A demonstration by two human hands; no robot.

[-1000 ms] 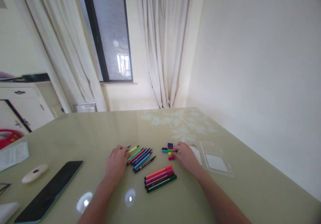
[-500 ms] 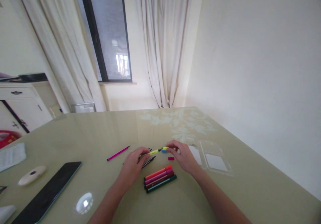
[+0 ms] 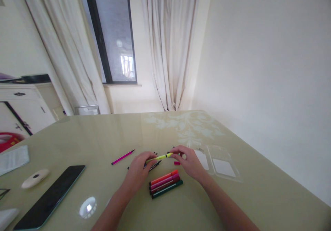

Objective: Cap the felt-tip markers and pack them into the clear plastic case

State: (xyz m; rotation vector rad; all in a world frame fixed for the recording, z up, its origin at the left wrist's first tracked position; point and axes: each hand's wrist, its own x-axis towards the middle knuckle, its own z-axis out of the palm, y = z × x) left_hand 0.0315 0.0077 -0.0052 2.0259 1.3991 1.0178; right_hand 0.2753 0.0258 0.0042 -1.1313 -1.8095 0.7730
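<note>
My left hand (image 3: 139, 168) pinches the body of a yellow marker (image 3: 160, 157) held just above the table. At its right end, the yellow cap (image 3: 169, 155) sits between the fingertips of my right hand (image 3: 187, 161), in line with the marker and over its tip. A magenta cap (image 3: 177, 163) lies under my right fingers, and other caps there are mostly hidden. Behind and below my left fingers lie uncapped dark markers (image 3: 155, 165), partly covered. Nearer to me, several capped markers (image 3: 165, 181) in orange, magenta, dark red and green lie side by side.
An uncapped pink marker (image 3: 123, 157) lies left of my left hand. Right of my right hand is an open clear plastic case (image 3: 232, 162) with white card. A black tablet-like slab (image 3: 51, 198), a cream oval object (image 3: 35, 179) and a shiny round object (image 3: 88, 207) are on the left.
The yellow cap and the marker have come together; the dark tip that showed between them is now mostly covered. Both hands stay in nearly the same place.
</note>
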